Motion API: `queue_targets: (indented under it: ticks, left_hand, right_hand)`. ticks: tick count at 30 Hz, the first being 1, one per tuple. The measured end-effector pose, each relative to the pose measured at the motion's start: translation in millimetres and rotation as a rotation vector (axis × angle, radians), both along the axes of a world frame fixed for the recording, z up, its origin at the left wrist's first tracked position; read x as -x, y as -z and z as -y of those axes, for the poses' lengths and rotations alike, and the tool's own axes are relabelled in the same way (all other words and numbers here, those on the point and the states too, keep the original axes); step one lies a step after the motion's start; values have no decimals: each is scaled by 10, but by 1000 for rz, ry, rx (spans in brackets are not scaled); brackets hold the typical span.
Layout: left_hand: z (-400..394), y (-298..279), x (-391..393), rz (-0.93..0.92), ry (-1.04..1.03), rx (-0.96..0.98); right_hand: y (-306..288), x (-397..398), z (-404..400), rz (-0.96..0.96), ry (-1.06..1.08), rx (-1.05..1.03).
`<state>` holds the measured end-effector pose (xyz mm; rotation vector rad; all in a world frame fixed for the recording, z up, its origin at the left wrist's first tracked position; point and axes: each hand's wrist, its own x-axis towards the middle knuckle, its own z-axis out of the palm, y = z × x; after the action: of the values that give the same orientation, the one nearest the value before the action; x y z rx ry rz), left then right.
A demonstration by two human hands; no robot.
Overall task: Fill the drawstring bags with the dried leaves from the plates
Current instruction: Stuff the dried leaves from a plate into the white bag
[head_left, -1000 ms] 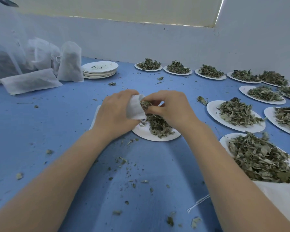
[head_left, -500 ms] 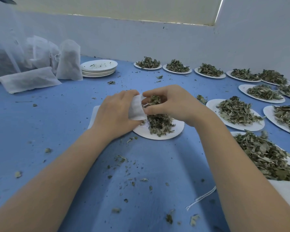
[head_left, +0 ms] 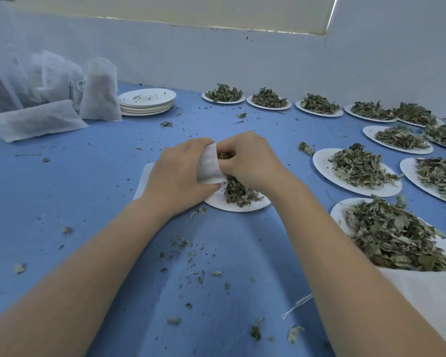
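- At the far left stand several filled bags (head_left: 99,91) of thin white gauze-like fabric, soft and puffy; one filled bag (head_left: 36,122) lies flat in front of them, and dark content shows faintly through the cloth.
- Just beside them is a stack of empty plates (head_left: 147,103), white, round and shallow, with small crumbs on the top one.
- The left hand (head_left: 177,176) grips the drawstring bag (head_left: 209,164), a small pouch of white fabric; the fingers are curled round its mouth, and the rest of the bag lies flat on the table under the hand.
- The right hand (head_left: 252,161) touches the left one at the bag mouth; its fingers are bent and pinch a bunch of dried leaves (head_left: 223,155) at the opening.
- Directly under both hands is the centre plate (head_left: 242,206), white and flat, with a small heap of leaves (head_left: 238,193), green-grey, curled and brittle in look.
- To the right many full plates (head_left: 355,173) stand in rows, each with a loose pile of the same leaves; a white cloth (head_left: 428,297) with a thin white string (head_left: 295,305) lies at the near right.
- The table (head_left: 75,189) has a matte blue surface scattered with leaf fragments; behind it is a pale, plain wall (head_left: 216,60).
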<state>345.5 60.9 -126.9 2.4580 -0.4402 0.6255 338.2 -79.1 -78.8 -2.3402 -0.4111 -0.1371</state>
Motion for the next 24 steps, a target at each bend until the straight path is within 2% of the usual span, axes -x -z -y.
queue_targets:
  ticks: [3,7,10,16,18,21,24]
  left_hand:
    - [-32,1,-13,-2,11,4]
    - [-48,-4,1,-38,46,2]
    - [-67,-8,2,-40,42,56]
    - [-43,-34,23,-26,14,95]
    - [-30,-41,32,-33,10,94]
    - [-61,-47,35,-11,39,71]
    - [-107,-65,27,30,50,20]
  right_hand:
    - [-60,31,82,-194,-185,-43]
    - [-83,28,159,-440,-330,-317]
    - [-51,22,101,-331,-263,-313]
    - [49,24,-203,149,98,-20]
    - [68,21,-214,117,42,-2]
    - [-6,38,-66,-75,-130,-40]
    - [-46,33,79,-114,-164,-113]
